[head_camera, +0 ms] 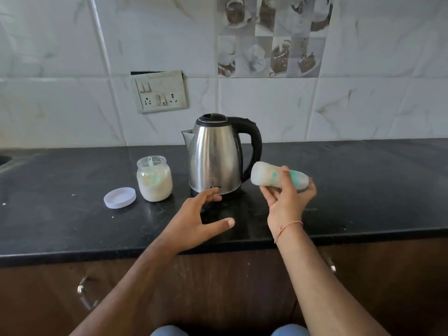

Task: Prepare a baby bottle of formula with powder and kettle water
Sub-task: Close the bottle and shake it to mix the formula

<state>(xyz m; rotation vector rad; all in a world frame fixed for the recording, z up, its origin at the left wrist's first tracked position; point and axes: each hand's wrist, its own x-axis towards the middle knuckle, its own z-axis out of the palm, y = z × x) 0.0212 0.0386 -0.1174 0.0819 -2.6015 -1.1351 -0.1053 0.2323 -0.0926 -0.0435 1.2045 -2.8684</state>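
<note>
Baby bottle (pixel 278 179) is in your right hand (pixel 288 202), held above the counter (pixel 72 219) just right of the kettle (pixel 215 154). It lies almost on its side, base toward the kettle, teal collar and cap end pointing right. It's blurred, so I cannot tell the contents. Fingers and thumb curl round its middle; a thin thread band sits on that wrist.

Your left hand (pixel 196 219) hovers low over the counter just near of the kettle base, fingers spread and relaxed, thumb pointing right, holding nothing. Fingertips are close to the kettle's bottom rim; contact unclear.

Kettle: steel body, black lid closed, black handle to the right, spout to the left, standing upright mid-counter.

Left of the kettle, the powder jar (pixel 154 178) stands open, mostly full of pale powder, with a teal scoop (pixel 151 166) stuck in it. Its white lid (pixel 120 198) lies flat on the counter, just left and near of the jar.

Switch plate (pixel 161 92) on the tiled wall, far behind the jar.
</note>
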